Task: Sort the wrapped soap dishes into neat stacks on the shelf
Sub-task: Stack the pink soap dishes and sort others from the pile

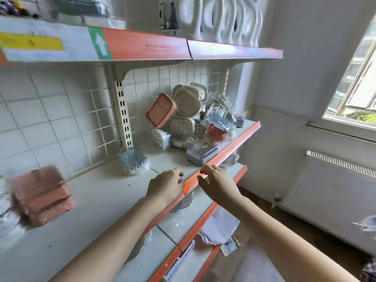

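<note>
A jumbled pile of wrapped soap dishes [189, 117] leans against the tiled back wall at the right end of the white shelf [97, 200]; beige, orange, white and grey ones are mixed. A grey wrapped dish [200, 154] lies alone at the pile's front. A short stack of grey dishes [134, 159] stands left of the pile. A blurred stack of orange dishes [41, 195] sits at the far left. My left hand [165, 187] hovers over the shelf's front edge, fingers loosely curled, holding nothing. My right hand [216, 185] reaches past the orange edge strip, fingers relaxed, empty.
An upper shelf [142, 45] with an orange price strip carries white plastic goods [221, 19]. Lower shelves [189, 218] hold more wrapped items and a cloth. A window [354, 78] and a radiator [335, 190] are on the right wall.
</note>
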